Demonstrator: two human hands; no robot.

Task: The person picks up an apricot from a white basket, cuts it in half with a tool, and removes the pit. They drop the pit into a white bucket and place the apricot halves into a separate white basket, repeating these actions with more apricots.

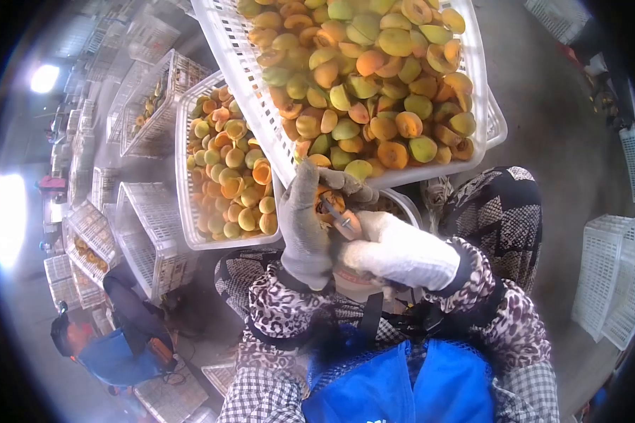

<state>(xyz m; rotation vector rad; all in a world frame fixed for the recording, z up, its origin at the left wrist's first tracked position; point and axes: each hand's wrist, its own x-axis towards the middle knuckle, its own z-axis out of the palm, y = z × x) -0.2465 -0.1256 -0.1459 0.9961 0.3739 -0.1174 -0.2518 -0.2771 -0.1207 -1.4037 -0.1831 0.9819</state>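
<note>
My left hand (306, 229), in a grey glove, is closed around an apricot (326, 199) with orange flesh showing. In my white-gloved right hand (406, 250) is a small pitting knife (344, 221); its metal end meets the fruit and part of its handle is hidden in my grip. Both hands work close together above my lap, right at the near corner of a white crate (434, 172) heaped with halved apricots (381, 92). Partly covered by my hands, a round container (405, 204) sits between my knees.
To the left stands another white crate (182, 166) of hollowed apricot halves. More white crates (150, 236) are scattered on the floor further left, and stacked crates (607, 275) stand at the far right. A person in blue (123, 349) sits at the lower left.
</note>
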